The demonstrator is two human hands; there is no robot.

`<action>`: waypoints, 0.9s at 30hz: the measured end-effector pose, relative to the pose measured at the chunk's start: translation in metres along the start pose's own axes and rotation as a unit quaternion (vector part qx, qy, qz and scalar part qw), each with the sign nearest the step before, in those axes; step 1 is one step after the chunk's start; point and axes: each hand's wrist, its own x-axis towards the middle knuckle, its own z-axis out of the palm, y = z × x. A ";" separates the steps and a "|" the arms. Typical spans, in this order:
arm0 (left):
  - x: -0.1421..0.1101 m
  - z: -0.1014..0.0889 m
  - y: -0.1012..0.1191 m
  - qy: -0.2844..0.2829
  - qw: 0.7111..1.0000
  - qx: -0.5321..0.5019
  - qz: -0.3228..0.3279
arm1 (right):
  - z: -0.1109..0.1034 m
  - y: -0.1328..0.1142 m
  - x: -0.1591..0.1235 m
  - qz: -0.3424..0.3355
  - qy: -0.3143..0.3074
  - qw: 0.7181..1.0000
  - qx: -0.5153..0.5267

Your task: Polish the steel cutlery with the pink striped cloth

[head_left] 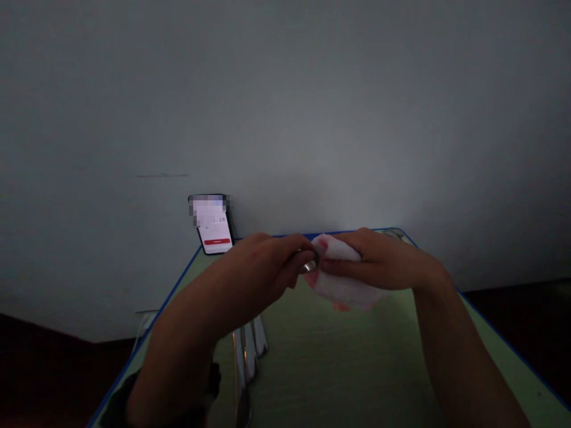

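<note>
My left hand [272,261] is closed around a shiny metal utensil [308,266], of which only a short silver part shows between my fingers. My right hand [375,258] is closed on a white cloth with pink marks [343,288], pressed against that metal piece. Both hands meet above the far half of a green table [339,368]. The rest of the utensil is hidden inside my left fist.
Several metal utensils [250,351] lie on the table under my left forearm. A lit phone [214,229] leans against the grey wall at the table's far left corner. The table has a blue edge [169,294]. More metal glints at the far right corner [395,233].
</note>
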 end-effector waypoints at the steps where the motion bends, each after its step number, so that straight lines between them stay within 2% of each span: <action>1: 0.000 0.001 0.002 -0.008 1.000 0.016 -0.005 | 0.000 0.000 0.001 -0.002 -0.007 1.000 -0.008; 5: 0.002 0.009 0.010 -0.022 0.996 0.089 -0.017 | 0.002 0.001 0.004 -0.011 -0.021 0.998 -0.057; 9: 0.008 0.013 0.012 0.011 0.993 0.121 -0.003 | 0.005 0.005 0.007 -0.005 0.009 0.996 -0.083; 15: 0.014 0.014 0.012 0.028 0.998 0.060 0.014 | 0.000 0.006 0.000 -0.006 0.025 0.998 -0.051; 21: 0.017 0.017 0.015 0.052 0.998 0.036 0.009 | -0.003 0.001 -0.006 0.031 0.057 0.997 -0.038; 23: 0.017 0.016 0.012 0.040 0.999 -0.001 0.019 | -0.002 0.000 -0.006 0.037 0.050 0.997 -0.041; 27: 0.013 0.010 0.003 -0.022 0.997 -0.064 0.035 | 0.000 -0.002 -0.005 0.047 0.002 0.998 -0.032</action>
